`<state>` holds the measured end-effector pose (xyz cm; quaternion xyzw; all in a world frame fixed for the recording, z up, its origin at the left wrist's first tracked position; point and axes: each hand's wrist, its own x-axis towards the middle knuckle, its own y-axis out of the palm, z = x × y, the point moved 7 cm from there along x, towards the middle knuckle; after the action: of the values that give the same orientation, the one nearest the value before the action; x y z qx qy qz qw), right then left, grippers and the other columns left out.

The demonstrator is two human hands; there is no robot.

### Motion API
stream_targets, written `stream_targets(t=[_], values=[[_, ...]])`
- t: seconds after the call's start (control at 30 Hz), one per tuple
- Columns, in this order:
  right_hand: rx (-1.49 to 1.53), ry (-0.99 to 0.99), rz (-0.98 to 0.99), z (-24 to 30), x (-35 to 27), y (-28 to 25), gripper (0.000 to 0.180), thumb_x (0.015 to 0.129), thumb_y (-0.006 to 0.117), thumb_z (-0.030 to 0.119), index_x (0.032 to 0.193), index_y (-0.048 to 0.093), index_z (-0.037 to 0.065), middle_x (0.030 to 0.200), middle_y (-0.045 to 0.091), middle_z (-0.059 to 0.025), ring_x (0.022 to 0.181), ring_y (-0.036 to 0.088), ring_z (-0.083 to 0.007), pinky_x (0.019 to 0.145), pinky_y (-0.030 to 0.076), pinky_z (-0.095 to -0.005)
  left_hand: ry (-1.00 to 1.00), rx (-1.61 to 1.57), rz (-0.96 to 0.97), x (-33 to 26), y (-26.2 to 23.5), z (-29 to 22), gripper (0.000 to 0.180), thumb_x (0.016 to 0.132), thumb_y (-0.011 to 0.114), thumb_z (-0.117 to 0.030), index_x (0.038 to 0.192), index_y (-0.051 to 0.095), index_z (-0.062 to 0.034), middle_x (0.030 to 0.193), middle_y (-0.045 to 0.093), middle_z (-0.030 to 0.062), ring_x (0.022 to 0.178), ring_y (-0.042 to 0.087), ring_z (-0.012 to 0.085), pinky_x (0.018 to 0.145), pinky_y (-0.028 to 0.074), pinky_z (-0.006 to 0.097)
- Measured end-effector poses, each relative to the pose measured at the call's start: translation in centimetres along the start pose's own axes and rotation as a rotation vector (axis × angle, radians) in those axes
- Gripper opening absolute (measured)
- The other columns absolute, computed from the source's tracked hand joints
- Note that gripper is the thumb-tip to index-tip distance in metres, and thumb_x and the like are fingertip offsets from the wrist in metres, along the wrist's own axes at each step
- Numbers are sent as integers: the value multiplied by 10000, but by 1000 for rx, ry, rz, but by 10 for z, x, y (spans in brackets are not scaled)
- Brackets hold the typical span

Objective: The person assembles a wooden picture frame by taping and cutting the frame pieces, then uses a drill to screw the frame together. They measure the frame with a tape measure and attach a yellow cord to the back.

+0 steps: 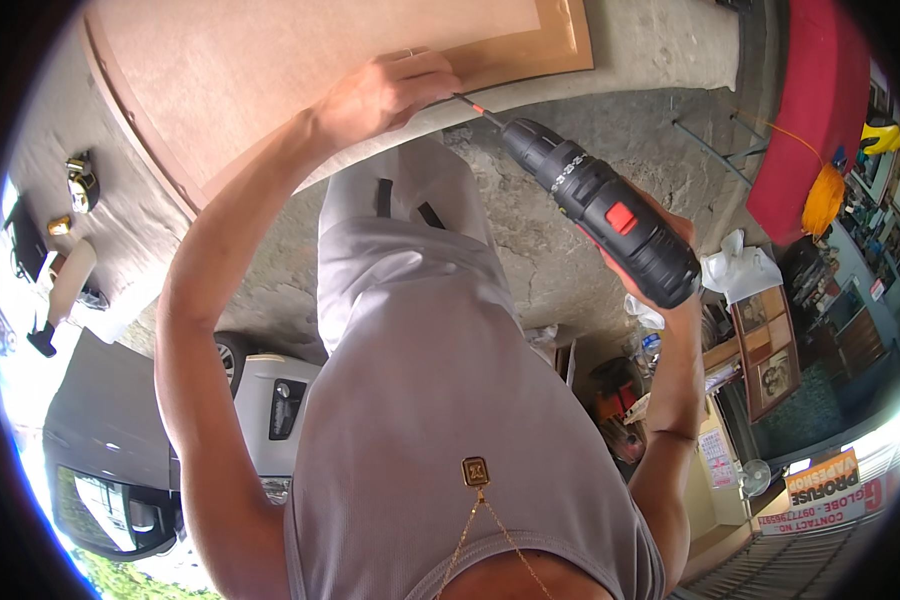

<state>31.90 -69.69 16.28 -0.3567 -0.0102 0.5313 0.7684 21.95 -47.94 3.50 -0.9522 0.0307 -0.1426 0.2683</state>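
Note:
My right hand [679, 228] grips a black cordless drill [595, 195] with a red switch, its handle mostly hidden beneath the body. A thin bit [480, 108] with an orange-red band reaches up and left from the chuck. The bit's tip meets the fingers of my left hand [395, 92], which are curled together at the near edge of a large flat panel [270, 65]. Whatever those fingers pinch is hidden. Pale tan in the middle, the panel has a brown wooden border [515, 58] with a mitred corner at the right.
Grey cloth [660, 50] covers the surface under the panel. Small gold and black items [82, 183] lie at the left. To the right are a red-covered piece [805, 110], an orange cord coil [823, 200] and a hinged picture frame [767, 350]. Concrete floor [570, 290] shows below.

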Motion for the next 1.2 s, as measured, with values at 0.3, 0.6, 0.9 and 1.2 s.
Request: stream_targets(t=[0.3, 0.6, 0.9, 1.2], values=[[-72, 3, 141, 5, 25, -21, 536, 673, 709, 80, 1193, 605, 1, 1072, 670, -173, 904, 687, -282, 797, 526, -344, -45, -63, 76, 5, -4, -3, 329, 674, 601, 138, 982, 624, 23, 949, 610, 126, 844, 618, 302, 694, 541, 370], [-398, -116, 162, 46, 33, -15, 634, 603, 709, 57, 1226, 606, 116, 1038, 665, -163, 860, 675, -322, 740, 553, -373, -6, -23, 67, 8, -5, -4, 278, 718, 612, 104, 982, 625, 18, 970, 611, 124, 841, 625, 300, 699, 540, 367], [-12, 96, 183, 53, 25, -4, 598, 701, 694, 68, 1268, 515, 7, 1102, 631, -215, 974, 644, -360, 830, 512, -366, 50, 95, -37, 7, -12, -12, 310, 703, 646, 43, 992, 669, -65, 973, 612, 58, 917, 593, 261, 756, 497, 369], [111, 277, 257, 88, 32, 17, 625, 679, 722, 65, 1262, 500, 33, 1008, 649, -192, 901, 660, -349, 773, 519, -365, -111, 393, -186, -3, -20, 1, 164, 753, 723, -244, 911, 700, -208, 957, 576, -63, 990, 514, 178, 829, 386, 360]])
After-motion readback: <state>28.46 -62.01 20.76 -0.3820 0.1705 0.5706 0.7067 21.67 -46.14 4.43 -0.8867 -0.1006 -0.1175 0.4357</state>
